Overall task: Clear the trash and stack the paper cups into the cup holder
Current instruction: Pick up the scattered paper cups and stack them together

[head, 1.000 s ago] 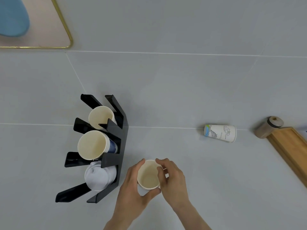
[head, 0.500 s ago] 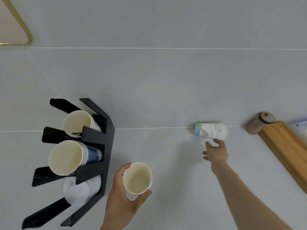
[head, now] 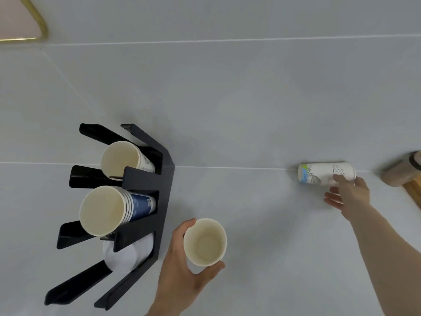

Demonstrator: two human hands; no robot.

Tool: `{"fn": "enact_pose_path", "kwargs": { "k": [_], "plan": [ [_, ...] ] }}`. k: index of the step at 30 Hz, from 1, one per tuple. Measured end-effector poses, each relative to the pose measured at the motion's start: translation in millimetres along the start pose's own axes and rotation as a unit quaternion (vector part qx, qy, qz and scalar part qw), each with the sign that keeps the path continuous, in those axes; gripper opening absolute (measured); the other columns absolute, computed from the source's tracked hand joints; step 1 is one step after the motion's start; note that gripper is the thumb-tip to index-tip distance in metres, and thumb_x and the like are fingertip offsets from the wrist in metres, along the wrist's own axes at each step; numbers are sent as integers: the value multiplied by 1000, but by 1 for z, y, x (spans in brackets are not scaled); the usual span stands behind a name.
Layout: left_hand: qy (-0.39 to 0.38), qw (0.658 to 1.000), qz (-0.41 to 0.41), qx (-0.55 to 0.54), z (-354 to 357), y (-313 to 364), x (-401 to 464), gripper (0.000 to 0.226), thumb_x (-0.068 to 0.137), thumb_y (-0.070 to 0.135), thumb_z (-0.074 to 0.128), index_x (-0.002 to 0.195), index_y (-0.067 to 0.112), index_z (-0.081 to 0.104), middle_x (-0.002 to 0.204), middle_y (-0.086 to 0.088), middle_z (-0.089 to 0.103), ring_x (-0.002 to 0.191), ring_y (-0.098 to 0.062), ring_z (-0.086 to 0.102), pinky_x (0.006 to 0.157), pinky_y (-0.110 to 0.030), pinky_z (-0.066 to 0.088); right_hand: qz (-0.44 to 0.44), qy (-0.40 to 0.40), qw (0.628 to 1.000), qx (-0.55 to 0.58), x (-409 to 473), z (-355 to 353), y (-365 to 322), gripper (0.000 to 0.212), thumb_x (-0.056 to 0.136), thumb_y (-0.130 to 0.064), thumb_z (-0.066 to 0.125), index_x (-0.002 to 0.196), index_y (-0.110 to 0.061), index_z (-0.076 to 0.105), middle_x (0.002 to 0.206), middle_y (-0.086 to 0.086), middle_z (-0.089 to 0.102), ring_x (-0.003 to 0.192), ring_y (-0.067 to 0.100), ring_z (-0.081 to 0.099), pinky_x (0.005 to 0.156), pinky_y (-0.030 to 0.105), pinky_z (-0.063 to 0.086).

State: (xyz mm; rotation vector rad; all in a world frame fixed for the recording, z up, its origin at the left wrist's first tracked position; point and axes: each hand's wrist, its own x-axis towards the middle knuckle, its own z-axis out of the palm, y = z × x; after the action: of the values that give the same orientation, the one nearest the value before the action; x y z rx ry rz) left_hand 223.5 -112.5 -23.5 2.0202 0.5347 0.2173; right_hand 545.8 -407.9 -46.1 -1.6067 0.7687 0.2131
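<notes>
A black cup holder (head: 165,179) lies on the grey surface at the left. It holds one printed cup (head: 124,159), a stack of blue cups (head: 109,209) and white lids (head: 124,256). My left hand (head: 182,277) grips an empty paper cup (head: 205,242) upright, just right of the holder. A white printed cup (head: 319,175) lies on its side at the right. My right hand (head: 348,195) reaches it with fingers spread, fingertips touching the cup's near side, not closed around it.
A brown bottle (head: 401,173) lies beside a wooden tray (head: 414,190) at the right edge. A gold-rimmed pink tray corner (head: 25,26) shows at the top left.
My right hand left the held cup, reached right, and now touches the lying printed cup. My left hand keeps the empty cup beside the holder.
</notes>
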Motion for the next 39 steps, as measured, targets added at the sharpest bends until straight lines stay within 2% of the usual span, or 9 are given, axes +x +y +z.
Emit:
{"fn": "enact_pose_path", "kwargs": {
  "k": [3,9,11,15,18,25,30,35,39],
  "plan": [
    [1,1000,-4,-4,1,1,2,102,48,47,94,133,48,36,134,35,44,124,2,51,97,-26,48,-15,2,1000,-2,-8,1,6,31,89,-31,61,115,-14,53,104,22,60,75,37,65,59,39,56],
    [2,1000,-8,-15,0,5,1,100,51,45,94,133,49,37,130,38,45,121,4,50,94,-26,48,-59,-54,997,17,-73,16,23,69,95,-63,32,124,-6,60,105,19,64,81,37,68,64,41,59],
    [3,1000,-7,-11,0,5,1,100,51,50,92,134,47,37,130,39,44,123,3,50,96,-28,48,-85,-98,991,18,-105,25,26,60,98,-54,42,118,-1,62,103,23,67,75,34,70,65,41,60],
    [2,1000,-5,-13,-2,9,-1,98,52,49,92,133,49,36,129,41,44,121,5,50,97,-31,49,-127,-190,974,-1,-174,39,29,17,96,-7,51,99,8,57,103,33,65,61,30,65,58,40,54],
    [1,1000,-3,-12,-7,11,-6,96,53,48,93,131,52,36,127,41,45,118,10,50,94,-31,51,-178,-248,952,-35,-220,36,24,6,89,7,53,91,3,54,92,19,63,55,26,61,51,35,51],
    [-12,1000,1,-28,-16,12,-25,96,53,42,94,131,49,38,124,44,48,115,12,54,91,-30,56,-324,-252,886,-215,-278,27,25,26,79,6,58,79,-19,49,64,-4,51,46,11,41,44,23,35],
    [-34,999,-1,-31,-20,10,-36,107,49,47,93,136,49,32,125,41,49,116,3,57,91,-33,57,-382,-234,851,-273,-298,42,48,37,80,-3,63,102,-28,47,85,-12,70,56,11,60,55,22,47],
    [-54,997,2,-58,-25,9,-43,110,49,39,95,136,54,29,128,42,47,116,14,51,89,-21,50,-416,-208,848,-253,-307,49,89,15,83,-17,70,86,-31,65,84,-18,70,70,10,65,63,25,54],
    [-65,995,-17,-81,-27,0,-47,106,53,39,93,139,51,32,131,33,52,121,8,54,99,-27,51,-363,-258,866,-228,-304,46,117,17,90,-22,68,98,-37,67,103,-17,71,88,7,68,65,22,56]
  ]
}}
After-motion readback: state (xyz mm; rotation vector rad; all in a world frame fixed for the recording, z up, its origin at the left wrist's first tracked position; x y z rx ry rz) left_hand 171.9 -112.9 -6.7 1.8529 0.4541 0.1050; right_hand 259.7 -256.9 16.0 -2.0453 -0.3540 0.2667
